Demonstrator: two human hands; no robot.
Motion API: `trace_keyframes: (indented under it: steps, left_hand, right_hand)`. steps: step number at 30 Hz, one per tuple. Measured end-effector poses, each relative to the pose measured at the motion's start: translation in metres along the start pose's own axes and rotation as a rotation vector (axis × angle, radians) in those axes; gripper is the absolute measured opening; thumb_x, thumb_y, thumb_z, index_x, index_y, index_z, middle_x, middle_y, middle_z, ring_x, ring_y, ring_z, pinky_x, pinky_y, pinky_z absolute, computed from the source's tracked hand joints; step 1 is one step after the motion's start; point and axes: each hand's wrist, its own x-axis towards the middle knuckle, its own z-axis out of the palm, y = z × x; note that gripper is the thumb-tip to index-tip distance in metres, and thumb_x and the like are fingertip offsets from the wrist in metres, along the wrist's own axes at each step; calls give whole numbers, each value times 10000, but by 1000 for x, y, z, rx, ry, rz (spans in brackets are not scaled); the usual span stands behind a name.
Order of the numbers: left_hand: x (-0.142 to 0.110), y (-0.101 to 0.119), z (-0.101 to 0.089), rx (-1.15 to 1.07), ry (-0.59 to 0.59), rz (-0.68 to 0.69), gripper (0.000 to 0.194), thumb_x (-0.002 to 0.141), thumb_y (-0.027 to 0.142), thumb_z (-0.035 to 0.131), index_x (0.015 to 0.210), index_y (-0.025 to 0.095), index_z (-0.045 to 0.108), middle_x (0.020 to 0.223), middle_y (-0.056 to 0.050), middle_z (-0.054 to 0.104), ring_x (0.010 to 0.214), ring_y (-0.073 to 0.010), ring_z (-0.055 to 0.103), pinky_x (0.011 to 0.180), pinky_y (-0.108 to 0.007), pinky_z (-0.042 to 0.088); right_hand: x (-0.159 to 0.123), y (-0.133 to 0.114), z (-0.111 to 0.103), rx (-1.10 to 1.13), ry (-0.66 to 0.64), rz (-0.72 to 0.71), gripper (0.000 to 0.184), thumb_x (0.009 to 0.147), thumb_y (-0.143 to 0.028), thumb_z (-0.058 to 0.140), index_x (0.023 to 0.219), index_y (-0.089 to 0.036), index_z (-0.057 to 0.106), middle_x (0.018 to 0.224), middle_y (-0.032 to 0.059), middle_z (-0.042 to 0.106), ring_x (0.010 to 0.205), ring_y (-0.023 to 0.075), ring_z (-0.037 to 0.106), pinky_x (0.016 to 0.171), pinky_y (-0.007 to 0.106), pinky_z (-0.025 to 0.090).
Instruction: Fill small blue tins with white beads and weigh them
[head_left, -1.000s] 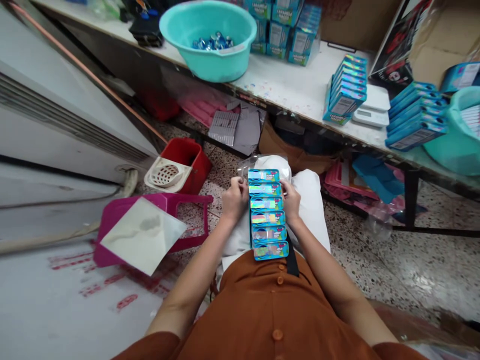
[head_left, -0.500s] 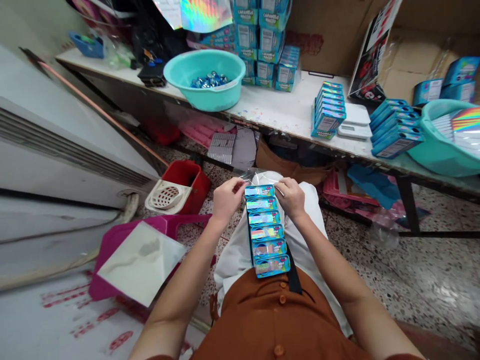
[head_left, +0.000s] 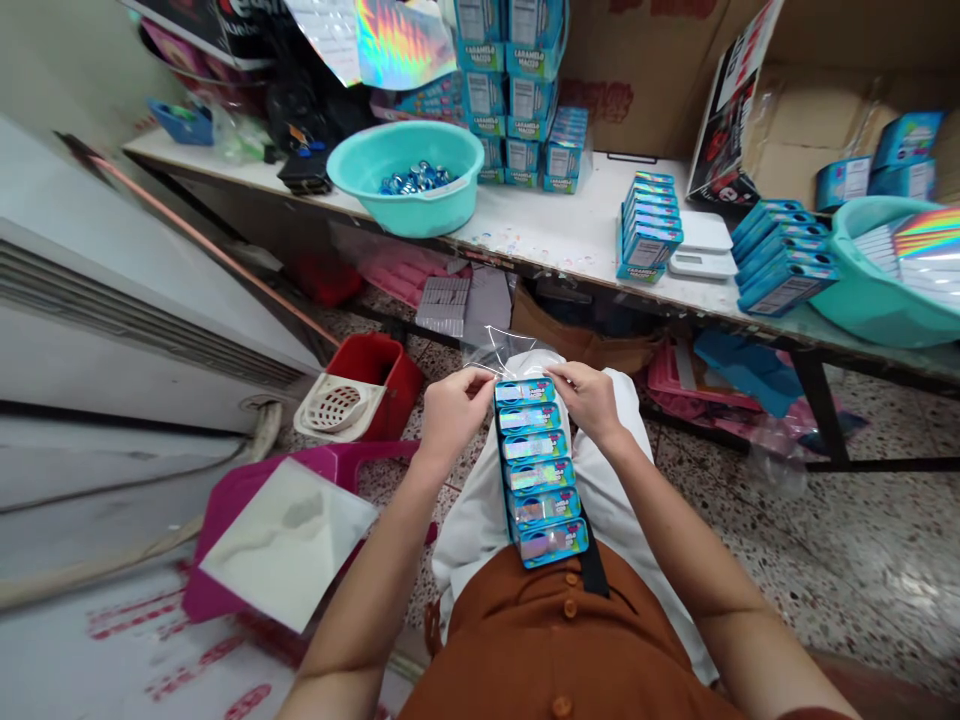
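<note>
left floor: magenta plastic stool (head_left: 247,520) under a pale sheet (head_left: 289,545); red bin (head_left: 379,375) beside a white slotted basket (head_left: 337,408).
left hand (head_left: 454,415): curled nearly shut, fingertips pinching the left edge of a clear plastic bag (head_left: 495,352).
row of blue tins (head_left: 538,470): six lying flat on a white cloth (head_left: 472,530) across the lap, long axis running from the hands toward the waist, far end between the hands.
right hand (head_left: 589,400): fingers pinched together at the bag's right edge, about as near the row as the left.
desk (head_left: 525,235): turquoise basin (head_left: 405,180) of blue-wrapped pieces, stacked blue boxes (head_left: 652,225), white digital scale (head_left: 701,250), teal basin (head_left: 862,300) at the right corner.
</note>
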Motion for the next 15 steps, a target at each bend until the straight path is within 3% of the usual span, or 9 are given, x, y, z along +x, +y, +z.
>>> trace_keyframes:
  steps: [7, 15]
  left_hand:
    - [-18, 5, 5, 324, 128, 269, 240, 911, 256, 467, 983, 180, 683, 949, -67, 722, 877, -179, 664, 797, -271, 479]
    - [-24, 13, -10, 442, 136, 340, 228, 903, 261, 492, 946, 188, 703, 901, -56, 731, 817, -180, 670, 739, -283, 488]
  right_hand:
    - [-16, -11, -10, -243, 2, -132, 299, 942, -226, 419, 1075, -199, 686, 1001, 75, 720, 920, 186, 663, 815, 291, 510]
    - [-24, -20, -17, -302, 46, -167, 287, 932, -215, 445, 1083, -177, 687, 998, 90, 721, 916, 194, 671, 837, 317, 513]
